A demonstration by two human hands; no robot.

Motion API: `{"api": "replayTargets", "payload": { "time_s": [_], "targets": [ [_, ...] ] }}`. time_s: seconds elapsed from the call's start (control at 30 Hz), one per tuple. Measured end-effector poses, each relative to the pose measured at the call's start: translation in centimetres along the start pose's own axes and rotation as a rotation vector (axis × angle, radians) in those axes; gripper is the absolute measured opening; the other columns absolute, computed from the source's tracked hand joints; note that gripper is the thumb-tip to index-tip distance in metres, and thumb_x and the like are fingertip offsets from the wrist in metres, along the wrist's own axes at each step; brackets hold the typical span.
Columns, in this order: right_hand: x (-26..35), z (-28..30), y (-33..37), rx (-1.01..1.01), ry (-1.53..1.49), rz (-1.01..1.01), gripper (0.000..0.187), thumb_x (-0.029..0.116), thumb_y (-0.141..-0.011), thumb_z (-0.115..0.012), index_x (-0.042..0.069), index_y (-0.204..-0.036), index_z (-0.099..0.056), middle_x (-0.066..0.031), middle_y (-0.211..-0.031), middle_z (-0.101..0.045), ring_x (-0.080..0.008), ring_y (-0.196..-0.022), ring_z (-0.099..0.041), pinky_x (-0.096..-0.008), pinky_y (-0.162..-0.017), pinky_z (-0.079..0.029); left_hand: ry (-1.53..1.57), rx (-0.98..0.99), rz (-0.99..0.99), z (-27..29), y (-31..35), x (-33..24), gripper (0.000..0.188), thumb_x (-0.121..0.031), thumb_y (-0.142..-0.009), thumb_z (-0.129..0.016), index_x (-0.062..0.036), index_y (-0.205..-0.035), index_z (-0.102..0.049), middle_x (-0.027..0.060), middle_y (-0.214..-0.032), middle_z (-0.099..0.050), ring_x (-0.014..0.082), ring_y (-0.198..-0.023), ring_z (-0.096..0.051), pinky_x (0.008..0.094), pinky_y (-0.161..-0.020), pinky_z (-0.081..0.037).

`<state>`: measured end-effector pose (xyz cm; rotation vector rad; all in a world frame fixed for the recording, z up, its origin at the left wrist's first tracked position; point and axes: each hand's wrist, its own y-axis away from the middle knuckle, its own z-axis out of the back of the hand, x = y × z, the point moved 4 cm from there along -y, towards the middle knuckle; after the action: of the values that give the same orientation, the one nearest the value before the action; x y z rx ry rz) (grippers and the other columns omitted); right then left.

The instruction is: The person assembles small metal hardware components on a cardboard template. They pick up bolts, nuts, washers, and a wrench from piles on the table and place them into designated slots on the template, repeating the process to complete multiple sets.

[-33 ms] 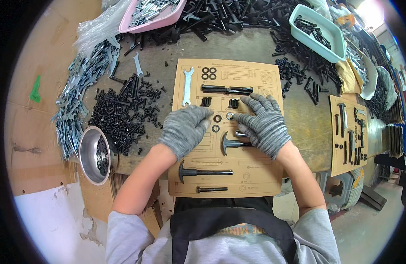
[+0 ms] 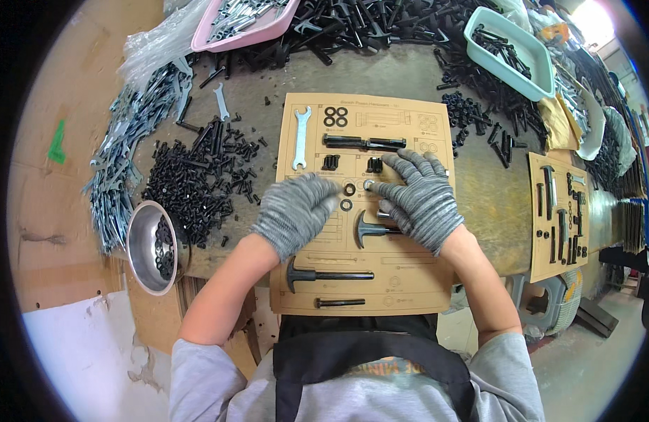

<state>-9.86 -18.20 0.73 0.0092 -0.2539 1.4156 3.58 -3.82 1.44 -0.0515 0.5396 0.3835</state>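
Left hand (image 2: 296, 213) curved beside black rings (image 2: 349, 194), grip impossible to tell; right hand (image 2: 424, 200) loosely spread, fingertip at silver ring (image 2: 368, 186). Rings lay midway between cardboard sheet's (image 2: 416, 295) side edges.

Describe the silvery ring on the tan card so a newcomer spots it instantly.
Find the big tan printed card at the centre of the view. Near its middle, right by the fingertips of the gloved right hand, lies a small ring. Its silvery colour sets it apart from the two black rings to its left.
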Motion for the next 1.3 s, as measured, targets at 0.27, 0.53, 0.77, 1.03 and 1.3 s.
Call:
{"api": "replayTargets", "payload": {
  "time_s": [0.27, 0.53, 0.77, 1.03, 1.3],
  "targets": [
    [2.2, -1.3, -1.7, 0.029, 0.030, 0.079, 0.032, 0.041, -0.084, -0.058, 0.023, -0.108, -0.068, -0.0091, -0.137, -0.047, -0.0310, -0.130, -0.037, -0.0552, -0.109, -0.020, -0.293, 0.033, -0.179, -2.0, 1.6, -0.8, 0.027, -0.031, -0.087, -0.058, -0.0152, -0.105, -0.069, 0.0040, -0.087, -0.061, 0.0213, -0.081, -0.061, 0.0351, -0.070, -0.051],
    [1.2, -1.2, -0.8, 0.077, 0.062, 0.021, 0.035, 0.042, -0.085, -0.057, 0.024, -0.114, -0.065, -0.0097, -0.138, -0.046, -0.0330, -0.132, -0.035, -0.0594, -0.108, -0.020, -0.390, -0.009, -0.100, -2.2, -0.6, 0.1, 0.030, -0.033, -0.090, -0.054, -0.0162, -0.111, -0.066, 0.0052, -0.086, -0.059, 0.0214, -0.080, -0.061, 0.0360, -0.068, -0.051],
    [0.9, -0.7, -0.7, 0.050, 0.024, -0.023, 0.033, 0.040, -0.085, -0.057, 0.024, -0.112, -0.066, -0.0105, -0.137, -0.046, -0.0340, -0.130, -0.036, -0.0574, -0.109, -0.020, -0.374, -0.028, -0.135, -2.4, -1.3, 0.2, 0.030, -0.034, -0.090, -0.054, -0.0156, -0.111, -0.066, 0.0058, -0.087, -0.060, 0.0222, -0.079, -0.061, 0.0363, -0.068, -0.050],
    [-1.2, 0.9, 1.7, 0.047, 0.012, -0.059, 0.031, 0.041, -0.085, -0.058, 0.021, -0.105, -0.072, -0.0093, -0.133, -0.050, -0.0326, -0.128, -0.040, -0.0526, -0.110, -0.021, -0.227, 0.074, -0.158, -2.6, -2.4, -2.0, 0.030, -0.031, -0.092, -0.051, -0.0153, -0.114, -0.064, 0.0089, -0.089, -0.062, 0.0246, -0.082, -0.062, 0.0378, -0.072, -0.050],
    [-1.2, -0.1, 1.2, 0.030, 0.076, -0.083, 0.031, 0.041, -0.086, -0.056, 0.024, -0.108, -0.070, -0.0097, -0.136, -0.049, -0.0327, -0.128, -0.040, -0.0545, -0.109, -0.021, -0.248, 0.212, -0.100, -3.1, -3.1, -2.4, 0.031, -0.030, -0.091, -0.049, -0.0133, -0.113, -0.064, 0.0106, -0.095, -0.064, 0.0267, -0.087, -0.061, 0.0389, -0.078, -0.049]
  ]
}}
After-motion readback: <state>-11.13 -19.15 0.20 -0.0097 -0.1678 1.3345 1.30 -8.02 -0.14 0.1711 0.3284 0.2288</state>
